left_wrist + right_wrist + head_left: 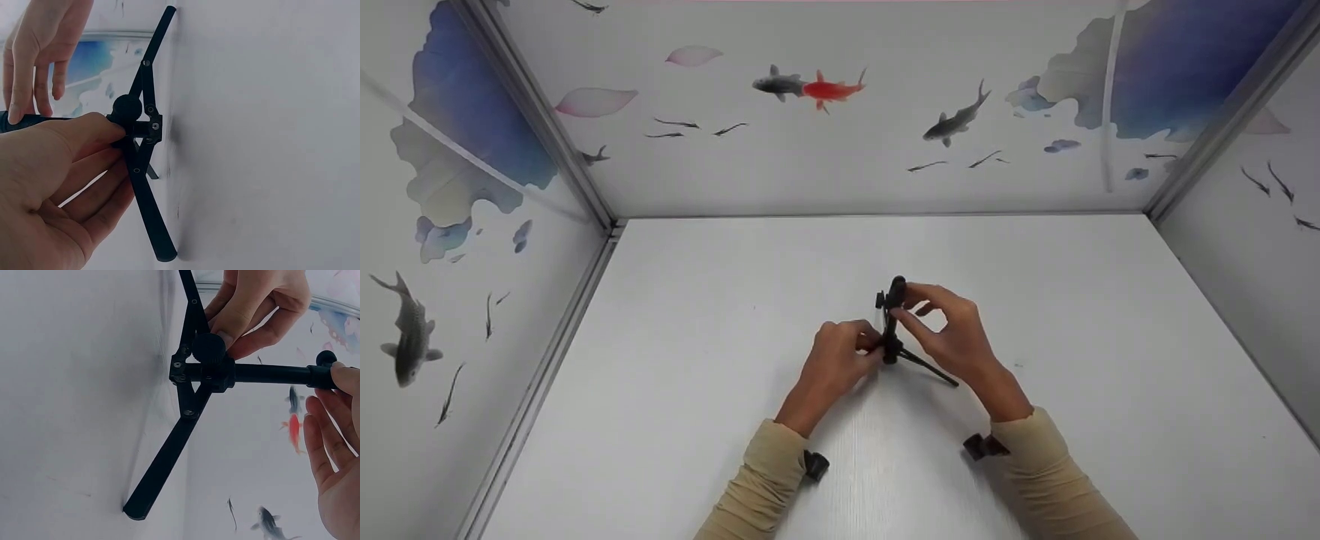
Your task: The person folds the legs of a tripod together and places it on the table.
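A small black tripod [890, 328] stands on its spread legs [163, 472] on the white table. My left hand [838, 354] pinches it low down, with the thumb at the round knob [208, 348] on the collar above the legs. Higher up, my right hand [958, 330] holds the upper part of the tripod between thumb and fingers. In the right wrist view its thumb lies on the sleeve near a smaller knob [325, 358], the other fingers spread below the column [270, 374]. The tripod's top end is outside both wrist views.
White panels [840, 172] painted with fish and leaves rise behind and on both sides of the table [697, 300]. Metal frame posts [547, 112] run along the corners. A small black device [815, 465] sits at the left wrist, another [979, 447] at the right.
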### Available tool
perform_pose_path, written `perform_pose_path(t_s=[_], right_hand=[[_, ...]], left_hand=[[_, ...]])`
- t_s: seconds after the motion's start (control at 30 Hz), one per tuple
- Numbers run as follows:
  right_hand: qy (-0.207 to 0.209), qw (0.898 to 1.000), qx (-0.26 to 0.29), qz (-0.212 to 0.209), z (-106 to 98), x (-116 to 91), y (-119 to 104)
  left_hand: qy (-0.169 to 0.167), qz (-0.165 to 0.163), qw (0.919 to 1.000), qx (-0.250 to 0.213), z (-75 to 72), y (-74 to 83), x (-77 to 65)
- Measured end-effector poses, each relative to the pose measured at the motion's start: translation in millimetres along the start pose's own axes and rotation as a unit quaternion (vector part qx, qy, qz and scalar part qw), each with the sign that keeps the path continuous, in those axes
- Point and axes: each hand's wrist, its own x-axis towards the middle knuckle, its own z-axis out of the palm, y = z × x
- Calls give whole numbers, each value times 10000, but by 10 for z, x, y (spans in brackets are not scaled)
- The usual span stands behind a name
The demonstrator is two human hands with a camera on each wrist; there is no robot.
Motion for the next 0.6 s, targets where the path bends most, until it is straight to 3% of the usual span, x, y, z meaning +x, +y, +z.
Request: perform_pose_path(t_s=[0.4,0.6], right_hand=[[56,10000,23,0,2,3,-6],[78,9999,55,-47,5,-3,-3]], left_hand=[[239,177,9992,-284,-3,8,-2],[347,241,9989,-189,-1,12,-5]])
